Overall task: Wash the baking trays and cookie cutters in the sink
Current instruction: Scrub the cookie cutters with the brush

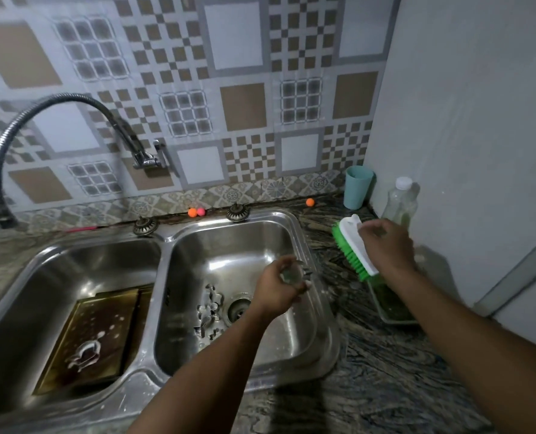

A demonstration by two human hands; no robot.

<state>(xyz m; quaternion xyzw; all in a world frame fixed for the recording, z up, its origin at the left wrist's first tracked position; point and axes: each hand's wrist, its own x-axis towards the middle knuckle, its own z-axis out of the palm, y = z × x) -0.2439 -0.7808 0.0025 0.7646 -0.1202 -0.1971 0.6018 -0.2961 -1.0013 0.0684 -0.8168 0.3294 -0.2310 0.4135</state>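
Likely scrubbing step: left hand pinching blurred cutter, right hand clamped on brush off to its right, loose cutters below-left, tray further left; next, bringing brush onto cutter.

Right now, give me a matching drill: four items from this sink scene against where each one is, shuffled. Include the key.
1 baking tray
2 scrub brush
3 teal cup
4 loose cookie cutters

A held in the right hand
B in the left basin
C in the right basin, by the drain
D at the back corner of the counter

Pairs: 1-B, 2-A, 3-D, 4-C
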